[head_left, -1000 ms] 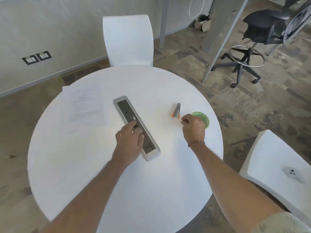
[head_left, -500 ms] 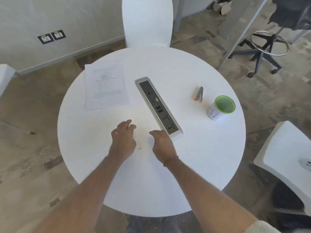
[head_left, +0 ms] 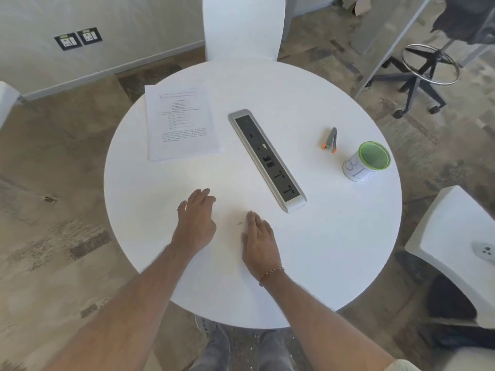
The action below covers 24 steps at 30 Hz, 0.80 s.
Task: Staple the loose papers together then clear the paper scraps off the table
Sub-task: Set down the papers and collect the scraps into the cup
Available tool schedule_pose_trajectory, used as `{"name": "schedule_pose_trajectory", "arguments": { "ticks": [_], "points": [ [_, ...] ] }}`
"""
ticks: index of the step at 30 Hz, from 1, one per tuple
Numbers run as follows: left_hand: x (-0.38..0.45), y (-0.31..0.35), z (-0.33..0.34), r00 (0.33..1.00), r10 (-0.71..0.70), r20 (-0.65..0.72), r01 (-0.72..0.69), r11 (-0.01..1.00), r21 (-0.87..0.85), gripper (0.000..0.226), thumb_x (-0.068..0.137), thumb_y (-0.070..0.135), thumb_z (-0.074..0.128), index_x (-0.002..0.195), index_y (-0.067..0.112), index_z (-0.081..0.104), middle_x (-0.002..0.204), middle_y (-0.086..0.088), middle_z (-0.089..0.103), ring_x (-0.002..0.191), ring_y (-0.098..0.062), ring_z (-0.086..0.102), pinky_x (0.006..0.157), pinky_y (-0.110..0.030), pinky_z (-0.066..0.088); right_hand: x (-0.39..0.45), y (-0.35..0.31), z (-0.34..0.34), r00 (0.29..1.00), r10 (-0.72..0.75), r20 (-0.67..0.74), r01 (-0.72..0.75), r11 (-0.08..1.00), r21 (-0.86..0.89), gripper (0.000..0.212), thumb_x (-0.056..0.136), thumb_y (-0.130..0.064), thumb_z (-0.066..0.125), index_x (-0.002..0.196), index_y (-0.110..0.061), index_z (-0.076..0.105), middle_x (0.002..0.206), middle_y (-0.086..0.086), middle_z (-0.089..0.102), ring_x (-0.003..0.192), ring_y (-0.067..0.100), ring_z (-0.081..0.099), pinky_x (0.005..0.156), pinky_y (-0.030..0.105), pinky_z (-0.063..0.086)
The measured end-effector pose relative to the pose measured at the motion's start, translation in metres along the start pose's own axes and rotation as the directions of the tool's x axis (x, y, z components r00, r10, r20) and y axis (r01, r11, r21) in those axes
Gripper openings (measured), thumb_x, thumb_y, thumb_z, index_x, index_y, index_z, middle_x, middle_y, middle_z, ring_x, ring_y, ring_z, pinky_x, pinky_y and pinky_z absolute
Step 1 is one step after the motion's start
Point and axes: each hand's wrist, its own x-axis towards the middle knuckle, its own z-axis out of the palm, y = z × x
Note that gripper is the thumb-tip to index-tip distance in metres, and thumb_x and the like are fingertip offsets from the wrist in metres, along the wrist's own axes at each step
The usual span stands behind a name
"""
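While a tiny dark paper scrap (head_left: 239, 223) lies on the tabletop (head_left: 334, 250) near its front edge, directly between the two hands, the coming move probably turns on that gap: the speck sits just off the inner side of the right hand (head_left: 258, 241), close to its fingertips, and a little farther from the left hand (head_left: 197, 223), so the right looks the nearer one to sweep or pinch it. It is too small to give a long axis. Both hands are flat, fingers straight and relaxed, holding nothing. The papers (head_left: 182, 124) lie as one squared stack toward the far left edge, long side running away from the person, well apart from both hands. The stapler (head_left: 330, 139) stands toward the right edge, beyond a long power strip (head_left: 266, 159) that crosses the middle diagonally. Just beside the stapler, nearer the right edge, a green-rimmed cup (head_left: 367, 162) stands upright; its inside shows no contents I can make out.
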Motion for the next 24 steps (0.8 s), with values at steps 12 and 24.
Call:
{"name": "schedule_pose_trajectory", "arguments": {
  "ticks": [12, 24],
  "points": [
    [0.005, 0.004, 0.005, 0.997, 0.071, 0.015, -0.071, 0.997, 0.017, 0.058, 0.076, -0.013, 0.048, 0.128, 0.008, 0.06, 0.153, -0.008, 0.047, 0.147, -0.029, 0.034, 0.108, -0.059, 0.038, 0.015, -0.008, -0.002, 1.0, -0.001, -0.005, 0.002, 0.997, 0.075, 0.059, 0.094, -0.006, 0.051, 0.149, 0.003, 0.03, 0.136, 0.004, 0.06, 0.123, 0.022, 0.05, 0.109, 0.04, 0.037],
    [0.002, 0.012, 0.001, 0.997, 0.071, -0.01, -0.071, 0.997, 0.015, 0.06, 0.077, -0.012, 0.05, 0.132, 0.011, 0.057, 0.157, -0.005, 0.041, 0.146, -0.029, 0.032, 0.112, -0.055, 0.034, 0.02, -0.009, -0.006, 0.998, 0.034, -0.052, -0.026, 0.989, 0.148, 0.055, 0.08, 0.002, 0.068, 0.134, -0.005, 0.056, 0.103, 0.005, 0.068, 0.098, 0.029, 0.056, 0.085, 0.034, 0.049]
  ]
}}
